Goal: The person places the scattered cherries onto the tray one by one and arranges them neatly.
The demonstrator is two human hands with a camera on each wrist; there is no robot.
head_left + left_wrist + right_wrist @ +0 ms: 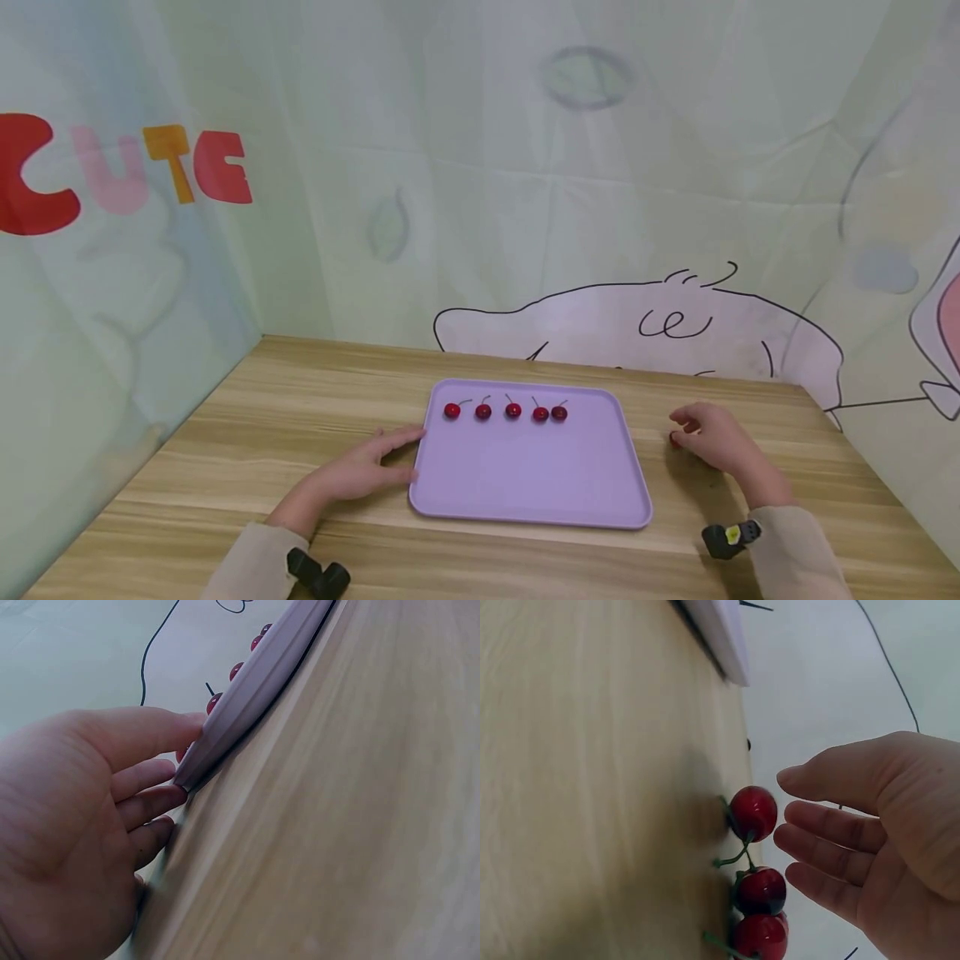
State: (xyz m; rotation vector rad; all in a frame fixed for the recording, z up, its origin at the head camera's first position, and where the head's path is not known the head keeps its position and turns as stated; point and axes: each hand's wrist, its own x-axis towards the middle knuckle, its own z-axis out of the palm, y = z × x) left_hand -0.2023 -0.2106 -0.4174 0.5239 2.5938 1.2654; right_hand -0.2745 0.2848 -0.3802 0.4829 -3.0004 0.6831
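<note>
A row of several red cherries (513, 410) with stems lies along the far side of a lilac tray (525, 475). My left hand (358, 472) is at the tray's left edge, its extended thumb and fingertips right at the rim (225, 724). To the right of the tray, my right hand (716, 437) hovers low over the table. Its thumb and fingers are spread apart beside a loose cherry (754, 814), with nothing between them. Two more cherries (761, 891) sit close by in the right wrist view; in the head view the hand mostly hides this group.
The wooden table (225, 433) extends around the tray. A printed cloth backdrop (487, 167) with a line drawing and coloured letters stands along its back and sides. Each sleeve carries a black wrist device (731, 537).
</note>
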